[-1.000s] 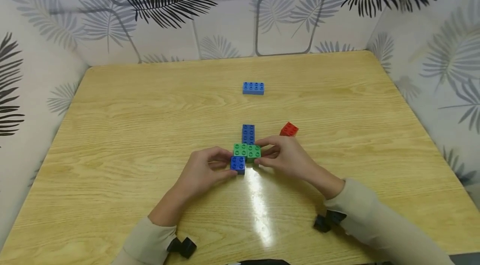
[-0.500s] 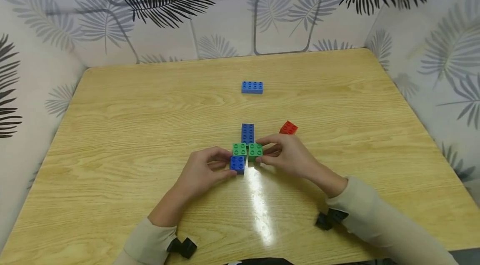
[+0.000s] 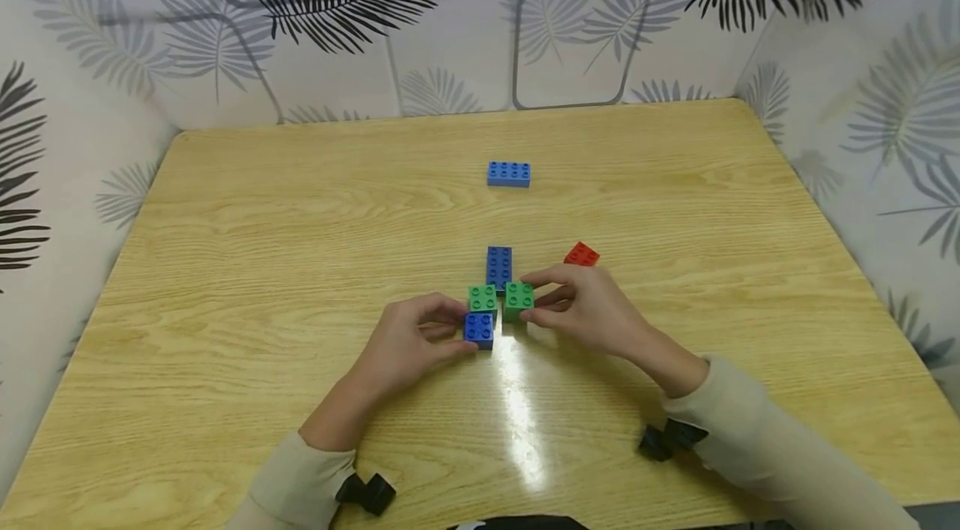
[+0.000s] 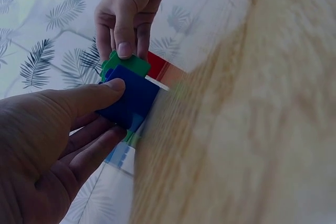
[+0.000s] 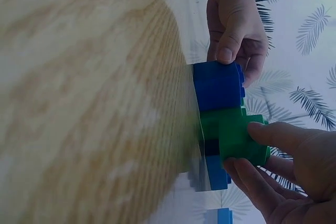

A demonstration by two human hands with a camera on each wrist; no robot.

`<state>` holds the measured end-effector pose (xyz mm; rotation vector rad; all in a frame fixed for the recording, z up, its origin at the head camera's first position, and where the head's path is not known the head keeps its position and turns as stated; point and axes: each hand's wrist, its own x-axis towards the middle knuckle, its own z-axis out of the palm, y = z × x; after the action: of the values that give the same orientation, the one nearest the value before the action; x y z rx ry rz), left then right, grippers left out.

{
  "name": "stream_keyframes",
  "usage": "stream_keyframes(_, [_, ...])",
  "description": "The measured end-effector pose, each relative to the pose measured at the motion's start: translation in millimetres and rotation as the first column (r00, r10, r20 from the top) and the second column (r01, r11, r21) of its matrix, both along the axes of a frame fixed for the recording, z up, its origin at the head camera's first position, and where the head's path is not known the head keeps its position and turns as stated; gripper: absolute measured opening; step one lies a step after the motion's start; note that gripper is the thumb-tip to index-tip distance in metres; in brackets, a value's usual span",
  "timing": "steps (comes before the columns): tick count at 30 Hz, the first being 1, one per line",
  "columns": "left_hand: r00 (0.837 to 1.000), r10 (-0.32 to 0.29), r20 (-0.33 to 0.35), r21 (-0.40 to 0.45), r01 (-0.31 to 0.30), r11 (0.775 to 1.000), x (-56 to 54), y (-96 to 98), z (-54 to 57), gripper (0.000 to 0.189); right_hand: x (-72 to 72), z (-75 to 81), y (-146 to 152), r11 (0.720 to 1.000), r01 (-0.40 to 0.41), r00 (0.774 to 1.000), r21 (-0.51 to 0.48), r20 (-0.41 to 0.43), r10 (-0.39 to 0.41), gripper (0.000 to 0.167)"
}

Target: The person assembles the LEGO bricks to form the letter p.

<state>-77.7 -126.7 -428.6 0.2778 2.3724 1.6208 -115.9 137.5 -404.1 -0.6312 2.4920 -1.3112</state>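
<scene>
My left hand (image 3: pixel 412 342) pinches a small blue toy building brick (image 3: pixel 478 332), its thumb at the near side. Behind that brick, touching it in the head view, sits a green brick (image 3: pixel 482 298), with my left fingertips at its left side. My right hand (image 3: pixel 592 309) pinches a second green brick (image 3: pixel 518 302) between thumb and fingers; a narrow gap parts it from the first. In the right wrist view this held green brick (image 5: pixel 241 140) appears raised off the table. A longer dark blue brick (image 3: pixel 499 267) lies just beyond the green ones.
A red brick (image 3: pixel 582 254) lies past my right hand, partly hidden by it. Farther back on the wooden table (image 3: pixel 300 213) is a lighter blue eight-stud brick (image 3: pixel 509 174). Leaf-patterned walls (image 3: pixel 442 55) enclose the table's back and sides.
My right hand has drawn its green brick to the right and slightly away, opening a gap from the other green brick. My left hand has stayed in place.
</scene>
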Motion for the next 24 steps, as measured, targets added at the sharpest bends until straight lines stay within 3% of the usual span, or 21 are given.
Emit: stream_keyframes(24, [0.999,-0.041,-0.005,-0.028,0.041,0.999,4.2,0.3,3.6,0.034,4.1,14.9,2.4,1.000,0.005,0.998,-0.026,-0.058,-0.006,0.040])
